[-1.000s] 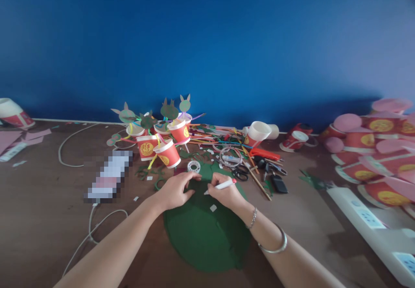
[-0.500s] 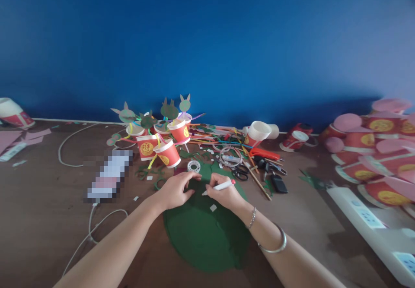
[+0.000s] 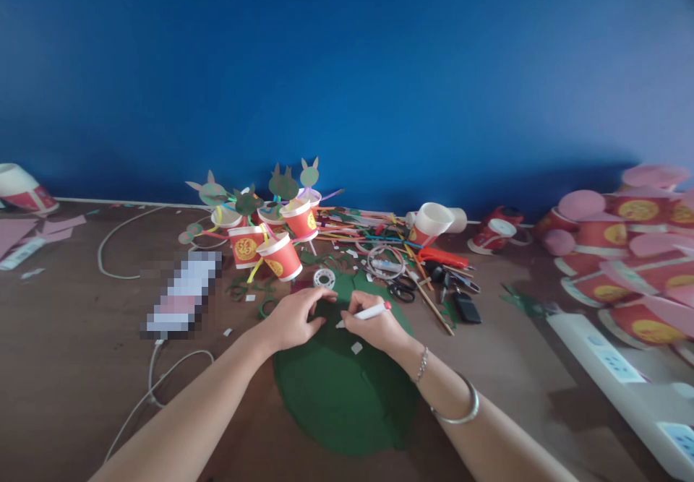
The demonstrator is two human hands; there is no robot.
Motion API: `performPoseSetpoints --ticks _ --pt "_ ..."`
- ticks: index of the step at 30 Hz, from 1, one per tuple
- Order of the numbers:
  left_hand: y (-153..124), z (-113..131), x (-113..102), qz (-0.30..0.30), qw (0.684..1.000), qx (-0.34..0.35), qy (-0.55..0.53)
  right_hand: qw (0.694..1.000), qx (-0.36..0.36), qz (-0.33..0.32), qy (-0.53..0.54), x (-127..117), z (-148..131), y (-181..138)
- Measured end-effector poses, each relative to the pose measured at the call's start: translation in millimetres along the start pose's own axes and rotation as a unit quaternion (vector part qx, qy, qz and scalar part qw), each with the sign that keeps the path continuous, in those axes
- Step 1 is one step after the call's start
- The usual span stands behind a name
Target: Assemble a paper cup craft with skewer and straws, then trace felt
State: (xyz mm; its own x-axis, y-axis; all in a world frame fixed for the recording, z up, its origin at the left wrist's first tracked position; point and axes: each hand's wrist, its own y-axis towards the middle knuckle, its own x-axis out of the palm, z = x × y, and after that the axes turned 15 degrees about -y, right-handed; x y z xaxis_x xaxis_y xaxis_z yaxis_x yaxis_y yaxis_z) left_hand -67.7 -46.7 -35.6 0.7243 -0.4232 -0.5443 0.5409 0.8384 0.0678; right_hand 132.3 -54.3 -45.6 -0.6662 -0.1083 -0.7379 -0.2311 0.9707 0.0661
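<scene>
A large rounded sheet of green paper (image 3: 336, 395) lies in front of me, with a small white scrap (image 3: 356, 348) on it. My right hand (image 3: 374, 323) grips a white marker pen (image 3: 373, 311) with a red end, its tip down at the green sheet. Resting on the sheet's upper left part is my left hand (image 3: 296, 318), thumb and fingers apart, holding nothing. Just beyond the hands sits a roll of tape (image 3: 324, 278). Whatever mark the pen tip makes is too small to see.
Paper cups with animal cutouts (image 3: 279, 256) stand at the back. Right of them lie coloured strips, scissors (image 3: 402, 290), keys and a wooden stick (image 3: 434, 305). A phone (image 3: 181, 294) with a cable is at left. A power strip (image 3: 607, 366) and piled cup crafts (image 3: 623, 265) occupy the right.
The marker pen's tip has shifted slightly to the left over the green sheet, with my right hand still gripping it. My left hand has stayed in place.
</scene>
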Motion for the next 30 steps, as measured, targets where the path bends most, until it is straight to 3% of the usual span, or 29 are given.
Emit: performPoseSetpoints --ticks 23,30 --pt "-0.1 1.1 -0.6 -0.003 1.0 -0.002 0.005 1.0 0.002 0.005 -0.007 1.5 0.8 0.7" --pt "-0.2 -0.8 0.1 -0.001 1.0 0.001 0.004 0.999 0.022 -0.004 0.04 -2.2 1.1 1.5"
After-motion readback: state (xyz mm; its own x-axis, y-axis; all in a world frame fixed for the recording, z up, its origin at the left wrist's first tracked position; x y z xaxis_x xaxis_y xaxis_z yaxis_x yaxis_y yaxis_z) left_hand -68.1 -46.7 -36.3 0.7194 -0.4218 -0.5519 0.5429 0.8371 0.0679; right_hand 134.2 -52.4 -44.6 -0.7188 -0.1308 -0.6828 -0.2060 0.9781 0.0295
